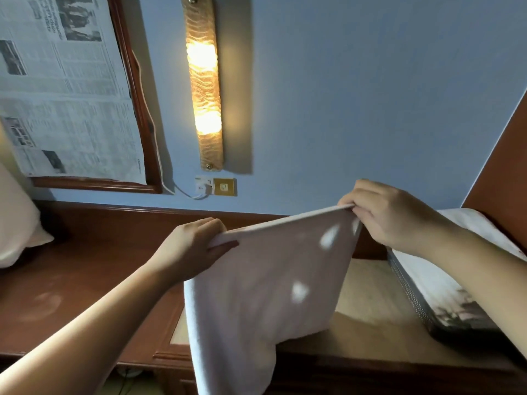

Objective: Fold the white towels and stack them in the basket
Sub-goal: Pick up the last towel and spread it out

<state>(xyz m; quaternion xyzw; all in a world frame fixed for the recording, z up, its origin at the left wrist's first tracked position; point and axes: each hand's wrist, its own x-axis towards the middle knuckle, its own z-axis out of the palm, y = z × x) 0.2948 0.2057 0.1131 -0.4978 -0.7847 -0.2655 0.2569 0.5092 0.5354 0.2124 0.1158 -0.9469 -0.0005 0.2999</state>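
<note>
A white towel [265,295] hangs in the air in front of me, held by its top edge. My left hand [191,246] pinches the towel's left top corner. My right hand [387,212] pinches the right top corner, a little higher. The cloth droops down past the front edge of the wooden table [368,297]. At the right stands a perforated metal basket [410,292] with white towels [456,223] lying in it; my right forearm crosses over it.
A lit wall lamp [204,84] and a socket plate [224,186] are on the blue wall. A framed board covered with newspaper [68,89] hangs at the left. A white pillow [17,223] lies at the far left on a brown surface.
</note>
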